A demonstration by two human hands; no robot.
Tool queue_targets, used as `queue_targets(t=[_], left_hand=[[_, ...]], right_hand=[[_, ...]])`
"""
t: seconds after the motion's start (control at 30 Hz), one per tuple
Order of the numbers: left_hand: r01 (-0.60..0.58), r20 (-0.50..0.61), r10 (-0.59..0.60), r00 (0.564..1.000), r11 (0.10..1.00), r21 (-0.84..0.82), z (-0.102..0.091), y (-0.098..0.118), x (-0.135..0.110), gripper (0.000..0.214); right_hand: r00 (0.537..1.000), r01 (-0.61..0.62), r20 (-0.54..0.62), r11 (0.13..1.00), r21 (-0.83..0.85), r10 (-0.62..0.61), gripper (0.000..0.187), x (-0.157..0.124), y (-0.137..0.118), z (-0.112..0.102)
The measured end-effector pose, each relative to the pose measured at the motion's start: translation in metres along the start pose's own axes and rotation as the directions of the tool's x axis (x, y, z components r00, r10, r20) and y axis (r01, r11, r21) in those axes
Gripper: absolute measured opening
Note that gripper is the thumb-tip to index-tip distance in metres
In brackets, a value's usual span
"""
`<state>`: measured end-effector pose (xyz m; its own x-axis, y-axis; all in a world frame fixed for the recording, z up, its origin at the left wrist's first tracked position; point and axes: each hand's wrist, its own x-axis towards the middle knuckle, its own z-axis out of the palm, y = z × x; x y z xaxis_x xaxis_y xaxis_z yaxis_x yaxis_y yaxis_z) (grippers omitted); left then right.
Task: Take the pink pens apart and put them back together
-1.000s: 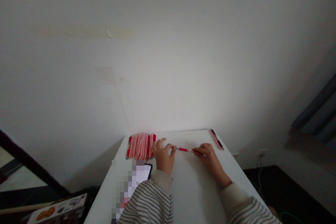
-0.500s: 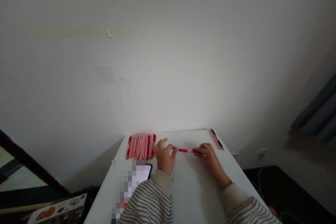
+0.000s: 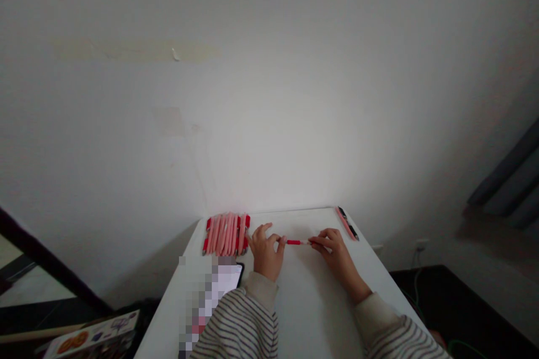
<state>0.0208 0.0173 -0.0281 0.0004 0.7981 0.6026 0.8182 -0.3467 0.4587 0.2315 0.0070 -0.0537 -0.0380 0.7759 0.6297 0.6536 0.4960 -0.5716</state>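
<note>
A slim red pen (image 3: 293, 242) with a pale section toward its right end is stretched level between my two hands, above the white table. My left hand (image 3: 266, 249) pinches its left end between thumb and forefinger, the other fingers raised. At the right end, the fingertips of my right hand (image 3: 332, 249) close on the pen, hiding its tip. Just left of my left hand lies a row of several pink and red pens (image 3: 226, 234), side by side. Beyond my right hand, pink and black pens (image 3: 347, 223) lie near the table's right edge.
A phone (image 3: 225, 286), partly blurred out, lies on the white table (image 3: 311, 314) beside my left forearm. The wall (image 3: 269, 123) stands directly behind the table. At lower left is a printed box (image 3: 95, 336); a socket with a cable (image 3: 420, 244) is at right.
Both hands stay almost in place, still gripping the pen's ends. My left fingers have shifted very slightly, and the pen appears a little turned.
</note>
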Motion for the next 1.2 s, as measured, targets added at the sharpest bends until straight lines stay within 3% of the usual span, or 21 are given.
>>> queue_targets(t=[0.5, 1.2], left_hand=[[0.04, 0.024, -0.038, 0.999, 0.996, -0.084, 0.0049, -0.0031, 0.0001, 0.019], [0.004, 0.037, 0.004, 0.999, 0.977, -0.211, 0.0029, 0.0014, -0.0019, 0.011]], right_hand=[[0.998, -0.03, 0.058, 0.996, 0.087, 0.025, 0.015, 0.0012, 0.0, -0.0005], [0.989, -0.131, 0.071, 0.99, 0.058, 0.126, 0.036, 0.0029, -0.0042, -0.0007]])
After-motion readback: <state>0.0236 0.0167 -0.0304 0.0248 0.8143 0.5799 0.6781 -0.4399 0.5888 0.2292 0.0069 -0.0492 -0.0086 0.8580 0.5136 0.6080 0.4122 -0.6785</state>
